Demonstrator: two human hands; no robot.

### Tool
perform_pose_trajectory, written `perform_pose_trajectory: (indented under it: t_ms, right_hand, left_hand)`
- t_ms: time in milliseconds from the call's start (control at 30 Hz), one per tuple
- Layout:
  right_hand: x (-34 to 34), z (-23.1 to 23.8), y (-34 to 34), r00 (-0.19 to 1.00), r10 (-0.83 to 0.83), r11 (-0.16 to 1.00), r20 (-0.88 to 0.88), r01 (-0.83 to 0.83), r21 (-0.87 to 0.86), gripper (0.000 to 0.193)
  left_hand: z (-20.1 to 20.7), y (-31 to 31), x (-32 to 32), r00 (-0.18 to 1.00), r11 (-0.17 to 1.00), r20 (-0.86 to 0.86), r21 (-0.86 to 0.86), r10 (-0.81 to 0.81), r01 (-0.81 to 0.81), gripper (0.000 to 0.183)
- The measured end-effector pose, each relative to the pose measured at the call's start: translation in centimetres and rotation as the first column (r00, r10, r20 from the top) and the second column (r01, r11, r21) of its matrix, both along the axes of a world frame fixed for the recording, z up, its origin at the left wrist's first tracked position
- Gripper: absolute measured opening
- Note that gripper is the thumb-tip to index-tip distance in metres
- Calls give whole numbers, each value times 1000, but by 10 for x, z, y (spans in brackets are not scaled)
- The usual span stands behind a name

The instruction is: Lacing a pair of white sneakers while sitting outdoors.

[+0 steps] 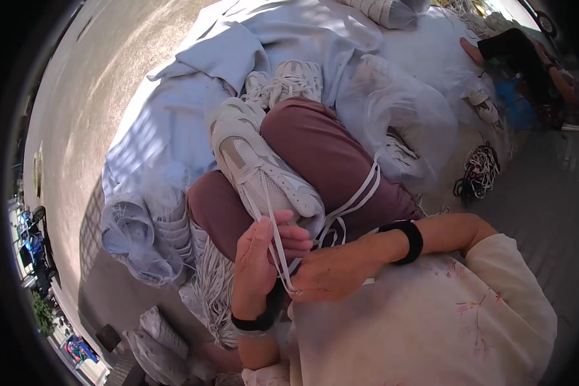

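Observation:
A pale sneaker (275, 172) lies across my lap, with its toe pointing away from me and to the left. White shoelaces (271, 222) run from its eyelets down toward my hands. My right hand (331, 270) is closed, pinching the lace ends close to my body. Beside it my left hand (258, 254) has its fingers stretched out and thumb raised, and the laces pass across in front of its palm. Another loop of white lace (363, 193) hangs over my right thigh, its lower part hidden behind my right hand.
More sneakers (296, 80) sit beyond my knees on a pale cloth (231, 42). Plastic-wrapped shoe parts (128, 225) and a white lace bundle (212, 289) are at left. To the right lie a clear plastic bag (424, 109), tangled dark-and-white laces (479, 170) and another person (521, 55).

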State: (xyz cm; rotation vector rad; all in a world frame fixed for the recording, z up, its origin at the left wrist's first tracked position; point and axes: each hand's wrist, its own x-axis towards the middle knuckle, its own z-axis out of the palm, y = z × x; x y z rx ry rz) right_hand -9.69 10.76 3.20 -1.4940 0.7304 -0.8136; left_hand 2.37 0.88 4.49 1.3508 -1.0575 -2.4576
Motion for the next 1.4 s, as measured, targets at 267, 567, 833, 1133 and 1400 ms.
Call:
perform_pose_trajectory:
  t_ms: [267,567,833,1133,1400]
  right_hand:
    - [-59,21,-9,896,-297,928,-330,352,121,13]
    - [-53,-34,-67,436,-790,612,-431,584,-533,9]
    - [-42,-30,-84,379,-739,667,-557,526,-528,7]
    - [-59,-34,-97,506,-637,745,-582,597,-296,10]
    - [-69,-28,-81,424,-685,698,-592,614,-368,20]
  left_hand:
    - [-24,13,13,966,977,-157,79,206,-196,30]
    - [-27,29,9,985,984,-97,-90,142,-151,26]
    - [-24,28,7,989,974,-52,-170,140,-147,23]
    - [-19,31,28,995,918,20,-383,-102,102,17]
    - [-5,22,35,998,978,-60,-206,9,-21,25]
